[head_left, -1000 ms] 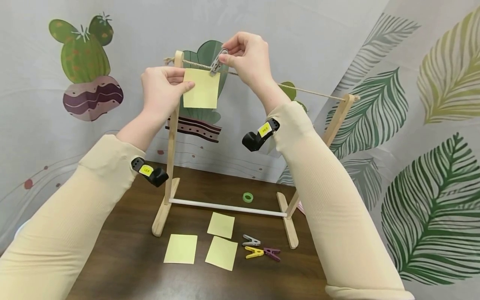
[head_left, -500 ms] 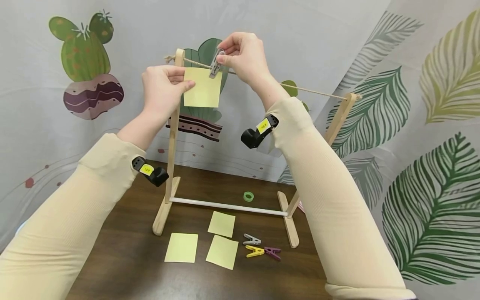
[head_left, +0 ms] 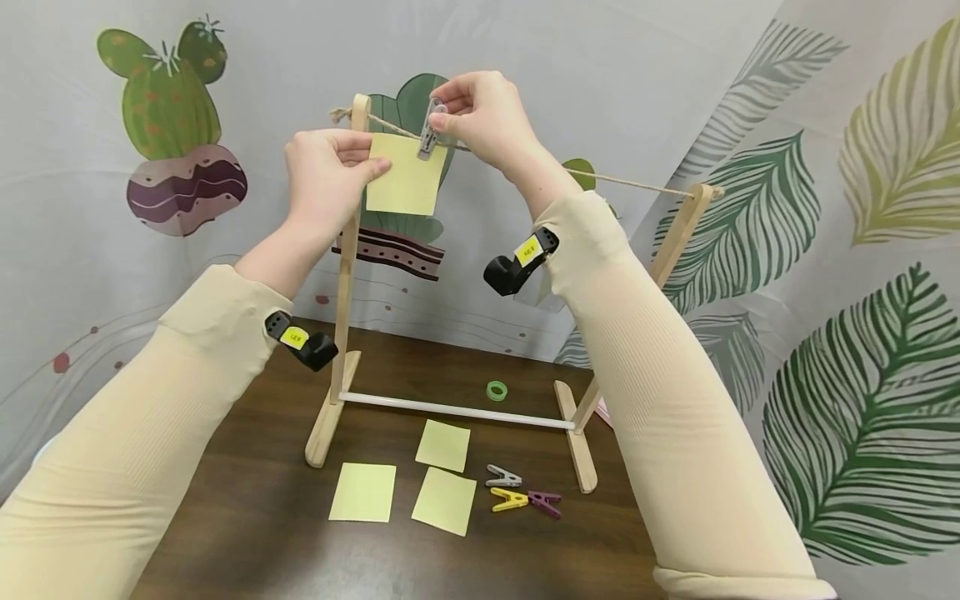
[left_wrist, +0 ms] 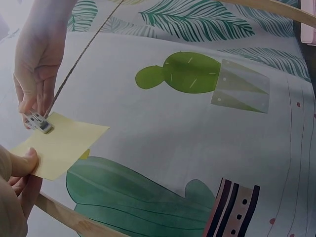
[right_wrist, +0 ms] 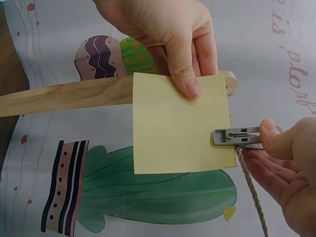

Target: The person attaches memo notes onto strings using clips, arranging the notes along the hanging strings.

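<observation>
My left hand (head_left: 322, 171) pinches the left side of a yellow sticky note (head_left: 401, 190), thumb in front and fingers behind. Between the thumb and fingers of my right hand (head_left: 491, 121) is a grey clothespin (head_left: 429, 137). Its tip overlaps the note's upper edge, right of the middle, where the note lies against the rope (head_left: 626, 182). In the right wrist view the clothespin (right_wrist: 237, 136) reaches over the note's edge (right_wrist: 182, 128) beside the rope (right_wrist: 252, 187). The note hides part of the rope, and the fingertips behind it are hidden.
The rope spans a wooden stand with a left post (head_left: 347, 283), right post (head_left: 678, 237) and white crossbar (head_left: 457, 411). On the brown table (head_left: 247, 500) lie three yellow notes (head_left: 363, 492), grey (head_left: 502, 477), yellow (head_left: 509, 500) and purple (head_left: 545, 502) clothespins, and a green tape roll (head_left: 497, 391).
The right hand has moved slightly left with the clothespin, which has turned more upright and sits further over the note's top edge. The left hand holds the note in nearly the same place.
</observation>
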Motion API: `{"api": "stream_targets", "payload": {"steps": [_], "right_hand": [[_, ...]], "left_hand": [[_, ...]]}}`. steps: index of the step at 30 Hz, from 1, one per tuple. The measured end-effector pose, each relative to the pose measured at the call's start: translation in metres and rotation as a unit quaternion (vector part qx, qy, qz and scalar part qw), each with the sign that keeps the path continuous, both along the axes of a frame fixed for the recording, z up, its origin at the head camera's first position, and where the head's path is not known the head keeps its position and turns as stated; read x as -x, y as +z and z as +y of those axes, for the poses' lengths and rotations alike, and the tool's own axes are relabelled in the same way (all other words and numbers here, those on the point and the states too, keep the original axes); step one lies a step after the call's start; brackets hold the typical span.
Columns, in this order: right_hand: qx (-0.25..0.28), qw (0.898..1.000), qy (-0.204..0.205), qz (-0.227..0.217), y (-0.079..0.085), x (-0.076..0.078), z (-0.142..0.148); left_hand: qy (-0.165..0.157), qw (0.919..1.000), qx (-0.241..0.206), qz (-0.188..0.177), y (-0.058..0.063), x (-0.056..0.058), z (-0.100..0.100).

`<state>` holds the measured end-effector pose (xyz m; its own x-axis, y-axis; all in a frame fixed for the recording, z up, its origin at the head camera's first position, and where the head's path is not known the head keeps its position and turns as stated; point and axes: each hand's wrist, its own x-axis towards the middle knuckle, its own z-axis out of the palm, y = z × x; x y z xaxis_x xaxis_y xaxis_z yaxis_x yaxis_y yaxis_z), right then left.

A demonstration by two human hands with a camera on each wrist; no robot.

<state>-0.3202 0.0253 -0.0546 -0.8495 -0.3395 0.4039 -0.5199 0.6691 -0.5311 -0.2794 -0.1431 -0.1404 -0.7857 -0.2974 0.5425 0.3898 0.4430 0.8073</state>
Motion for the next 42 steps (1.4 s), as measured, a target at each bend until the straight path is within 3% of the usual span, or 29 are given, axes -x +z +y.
{"api": "stream_targets", "payload": {"steps": [13,27,38,42], "right_hand": [[0.001,1.0,0.01,0.0,-0.002,-0.001,0.001],[-0.001,1.0,0.01,0.005,0.0,-0.006,0.002],[0.045,0.999,0.008,-0.011,-0.006,-0.002,0.011],[0.09,0.996,0.008,0.017,-0.013,-0.002,0.018]], "left_hand": [[-0.023,0.9994,-0.026,0.008,-0.003,0.0,-0.002],[-0.022,0.9993,-0.03,0.009,-0.007,-0.003,-0.004],[-0.022,0.9992,-0.032,-0.003,-0.02,-0.006,-0.001],[-0.025,0.9986,-0.046,-0.004,-0.026,-0.007,-0.001]]}}
